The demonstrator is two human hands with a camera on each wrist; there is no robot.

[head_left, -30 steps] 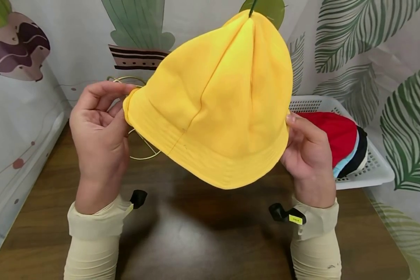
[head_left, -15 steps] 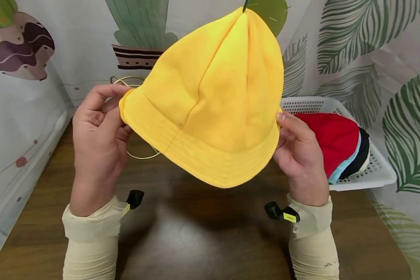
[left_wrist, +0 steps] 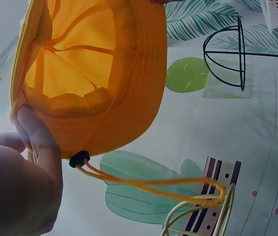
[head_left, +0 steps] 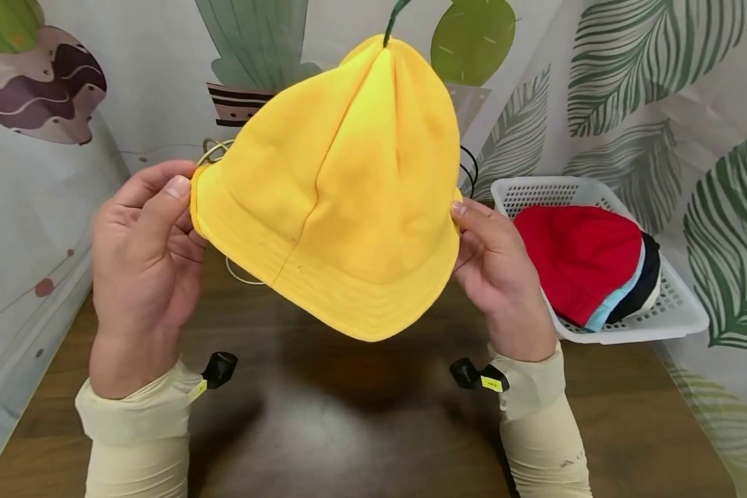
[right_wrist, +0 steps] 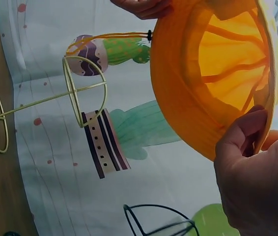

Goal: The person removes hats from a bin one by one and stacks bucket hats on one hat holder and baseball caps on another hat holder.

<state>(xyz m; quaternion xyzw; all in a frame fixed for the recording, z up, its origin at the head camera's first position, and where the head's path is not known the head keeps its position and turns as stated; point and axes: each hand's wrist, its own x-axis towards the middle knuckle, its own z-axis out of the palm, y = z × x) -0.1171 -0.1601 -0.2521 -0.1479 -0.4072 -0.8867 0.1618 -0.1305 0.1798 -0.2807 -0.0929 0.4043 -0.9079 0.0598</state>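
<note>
A yellow bucket hat (head_left: 342, 187) with a green stem at its peak is held up above the table, its crown towards the head camera. My left hand (head_left: 152, 256) pinches the brim at the left, thumb on the near face. At the right side of the brim my right hand (head_left: 501, 270) pinches it between thumb and fingers. Both wrist views look into the hat's underside; an orange cord (left_wrist: 153, 186) with a black toggle (left_wrist: 79, 159) dangles from the brim near my left hand.
To the right stands a white basket (head_left: 678, 311) with a red hat (head_left: 579, 256) and light blue, black and white ones beneath it. Behind the hat are a gold wire stand (right_wrist: 36, 104) and a black wire stand (right_wrist: 158, 221). Printed cloth hangs around the brown table (head_left: 348, 443).
Both hands have moved left with the yellow hat, and its peak sits a little lower. More of the basket and the red hat shows, and the black stand has come into view.
</note>
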